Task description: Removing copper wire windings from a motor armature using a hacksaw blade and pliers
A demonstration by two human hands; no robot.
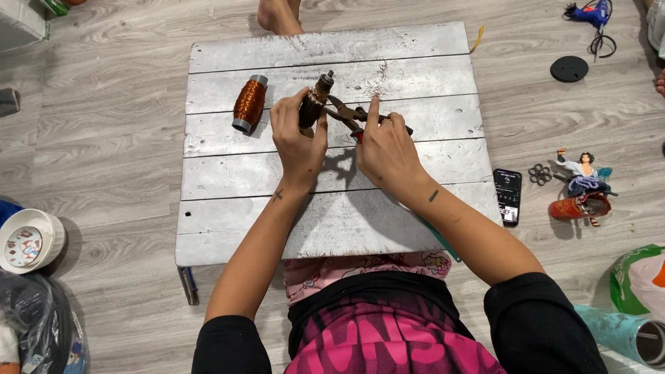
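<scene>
My left hand grips a small motor armature wound with dark copper wire, its shaft pointing up and away. My right hand holds pliers with red handles, and the jaws meet the armature near its top. Both hands work above a low silver-painted plank table. A spool of copper wire lies on the table to the left of my left hand. Thin wire scraps lie on the planks behind the pliers.
A phone lies on the floor right of the table, beside a small figurine and a black disc. A blue glue gun is at the far right. A white bowl sits left. Someone's bare foot stands beyond the table.
</scene>
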